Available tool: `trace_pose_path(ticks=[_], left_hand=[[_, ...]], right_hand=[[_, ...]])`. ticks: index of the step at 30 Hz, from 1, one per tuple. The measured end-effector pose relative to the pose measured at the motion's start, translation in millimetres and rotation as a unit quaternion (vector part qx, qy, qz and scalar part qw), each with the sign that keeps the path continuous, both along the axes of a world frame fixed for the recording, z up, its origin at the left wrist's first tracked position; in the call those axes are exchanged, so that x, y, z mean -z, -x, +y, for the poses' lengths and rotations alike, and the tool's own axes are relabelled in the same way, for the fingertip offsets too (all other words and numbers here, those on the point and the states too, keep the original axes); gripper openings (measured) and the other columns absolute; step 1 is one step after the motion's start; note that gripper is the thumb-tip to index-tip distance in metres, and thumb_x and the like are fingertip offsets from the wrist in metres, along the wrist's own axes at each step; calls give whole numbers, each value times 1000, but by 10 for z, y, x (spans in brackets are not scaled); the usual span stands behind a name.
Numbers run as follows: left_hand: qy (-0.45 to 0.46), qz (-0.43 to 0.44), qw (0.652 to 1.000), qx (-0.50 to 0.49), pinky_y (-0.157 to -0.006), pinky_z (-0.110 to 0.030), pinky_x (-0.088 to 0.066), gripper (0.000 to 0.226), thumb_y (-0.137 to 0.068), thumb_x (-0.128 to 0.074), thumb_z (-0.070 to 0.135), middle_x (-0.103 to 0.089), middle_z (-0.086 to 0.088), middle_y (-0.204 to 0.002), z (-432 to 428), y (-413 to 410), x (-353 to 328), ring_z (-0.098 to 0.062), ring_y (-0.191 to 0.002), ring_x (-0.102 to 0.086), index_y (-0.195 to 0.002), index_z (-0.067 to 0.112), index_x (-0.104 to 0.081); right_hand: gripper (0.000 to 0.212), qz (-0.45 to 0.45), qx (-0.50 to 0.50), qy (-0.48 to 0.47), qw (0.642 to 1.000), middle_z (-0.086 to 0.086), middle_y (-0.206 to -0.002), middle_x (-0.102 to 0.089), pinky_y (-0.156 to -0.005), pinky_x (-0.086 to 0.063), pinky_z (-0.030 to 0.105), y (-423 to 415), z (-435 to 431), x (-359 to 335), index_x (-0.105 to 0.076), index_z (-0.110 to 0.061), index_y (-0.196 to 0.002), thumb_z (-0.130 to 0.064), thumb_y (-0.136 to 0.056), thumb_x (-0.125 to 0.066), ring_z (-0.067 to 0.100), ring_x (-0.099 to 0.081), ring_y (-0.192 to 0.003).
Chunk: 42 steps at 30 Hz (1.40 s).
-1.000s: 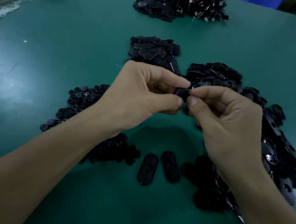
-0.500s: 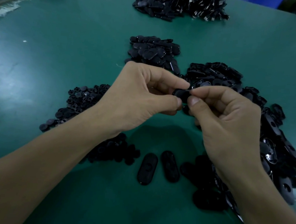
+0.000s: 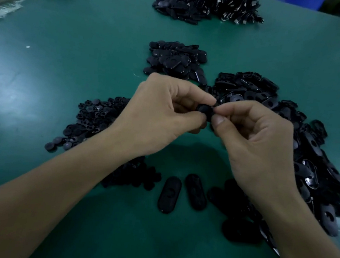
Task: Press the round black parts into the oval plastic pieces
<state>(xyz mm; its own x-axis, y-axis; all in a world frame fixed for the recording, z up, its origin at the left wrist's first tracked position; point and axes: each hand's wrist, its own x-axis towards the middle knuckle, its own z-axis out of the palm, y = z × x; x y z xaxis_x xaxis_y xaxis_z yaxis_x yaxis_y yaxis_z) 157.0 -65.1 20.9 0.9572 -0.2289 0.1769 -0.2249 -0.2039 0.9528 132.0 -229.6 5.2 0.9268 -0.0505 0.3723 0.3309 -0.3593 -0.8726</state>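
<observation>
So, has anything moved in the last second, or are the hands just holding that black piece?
Nothing clearly changed. The left hand and right hand still pinch the small black piece between their fingertips, in the same spot. The two loose oval pieces and the piles stayed put.

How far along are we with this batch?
Seemingly done: two oval pieces side by side near the person, perhaps the pile beyond the hands too. In hand: left hand and right hand pinch one black piece between them. Left: a large heap of ovals on the right, a heap of round parts on the left.
</observation>
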Motion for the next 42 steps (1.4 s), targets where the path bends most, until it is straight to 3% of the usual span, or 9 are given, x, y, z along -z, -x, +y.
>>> trace_pose_path(ticks=[5, 11, 16, 23, 31, 42], left_hand=[[117, 94, 989, 5, -67, -24, -59, 20, -88, -67, -7, -74, -3, -73, 8, -13, -15, -15, -71, -74, -97, 9, -73], [241, 192, 951, 19, -65, -23, -58, 12, -88, -64, -5, -74, -15, -83, 16, -38, -45, -19, -72, -73, -94, 2, -71], [273, 205, 939, 35, -64, -23, -59, 21, -72, -70, 4, -75, -12, -80, 36, -52, -58, -18, -72, -74, -93, 4, -72], [250, 165, 954, 10, -64, -23, -59, 12, -88, -64, -6, -76, -14, -82, 10, -23, -63, -21, -74, -75, -90, 3, -72], [196, 116, 974, 13, -67, -25, -60, 14, -85, -69, -6, -77, -14, -85, -6, 18, -59, -23, -78, -76, -89, 6, -75], [100, 25, 995, 4, -72, -29, -62, 20, -85, -71, -8, -77, -8, -80, -24, 10, 16, -24, -79, -76, -89, 11, -76]], right_hand=[[15, -17, 35, -72, 997, -6, -78, -73, -63, -50, 17, -1, -3, -25, -71, -27, -88, -12, -89, -72, 8, -67, -70], [17, -67, 81, -126, 986, -5, -73, -70, -62, -49, 19, 17, 11, -78, -70, -28, -85, -12, -89, -71, 10, -64, -67], [15, -98, 71, -100, 988, -8, -74, -70, -62, -49, 15, 54, 53, -108, -70, -23, -89, -8, -90, -70, 6, -65, -67], [18, -105, 57, -33, 992, -14, -80, -73, -67, -51, 14, 74, 74, -101, -71, -27, -91, -9, -90, -72, 6, -69, -72], [23, -66, 49, -5, 997, -19, -82, -73, -66, -53, 13, 65, 75, -79, -70, -35, -89, -12, -90, -72, 5, -71, -75], [21, -53, 53, 33, 997, -17, -76, -71, -65, -53, 13, 52, 64, -45, -70, -32, -89, -11, -89, -73, 5, -70, -74]])
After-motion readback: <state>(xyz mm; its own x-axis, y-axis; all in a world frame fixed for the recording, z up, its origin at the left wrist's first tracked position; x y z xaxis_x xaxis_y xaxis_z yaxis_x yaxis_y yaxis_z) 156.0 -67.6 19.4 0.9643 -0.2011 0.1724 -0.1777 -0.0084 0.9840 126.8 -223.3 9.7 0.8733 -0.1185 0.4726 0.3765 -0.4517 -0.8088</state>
